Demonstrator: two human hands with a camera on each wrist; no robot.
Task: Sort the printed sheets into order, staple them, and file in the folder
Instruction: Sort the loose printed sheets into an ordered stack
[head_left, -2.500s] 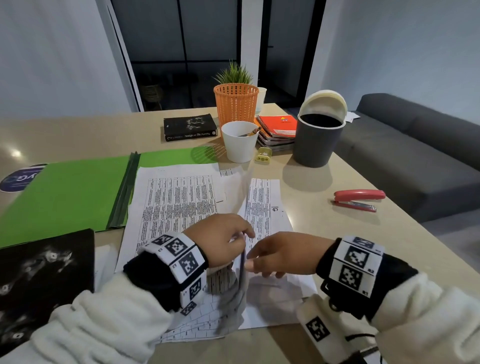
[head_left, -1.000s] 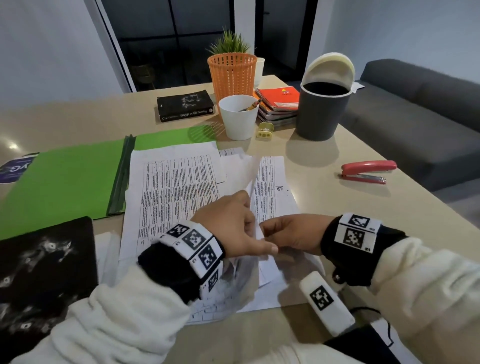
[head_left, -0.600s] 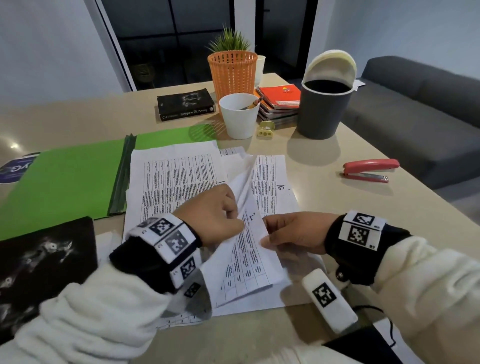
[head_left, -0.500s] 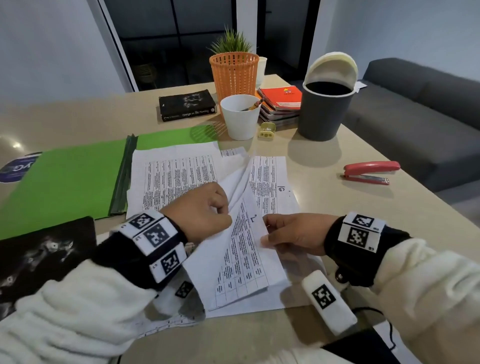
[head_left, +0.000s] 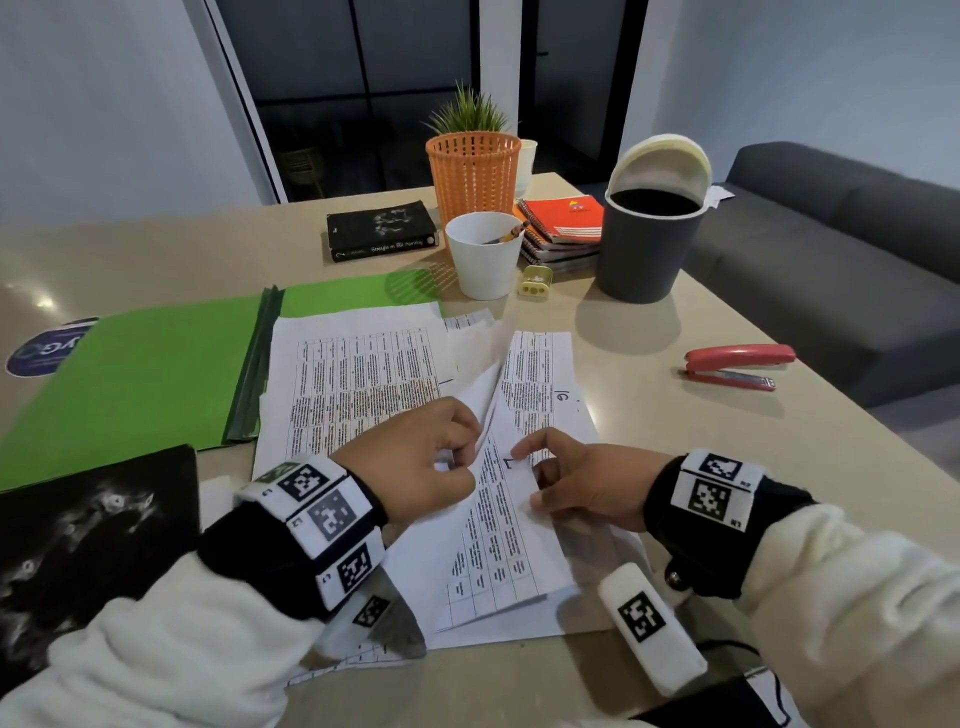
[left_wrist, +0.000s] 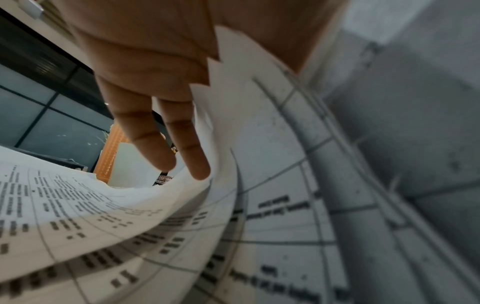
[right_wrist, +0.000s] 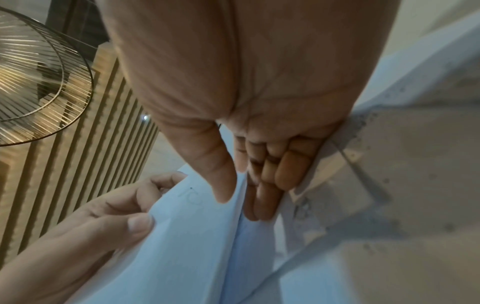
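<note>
While we hold the printed sheets (head_left: 498, 535) on the table (head_left: 649, 364), a handwritten mark like "L" shows on the lifted page and "16" on the page under it. Their long axis runs away from us, beside the open green folder (head_left: 145, 374). Compared with half a second ago, our left hand (head_left: 415, 467) pinches the raised pages nearer our right hand (head_left: 587, 488), whose thumb and fingers grasp the page edge.
</note>
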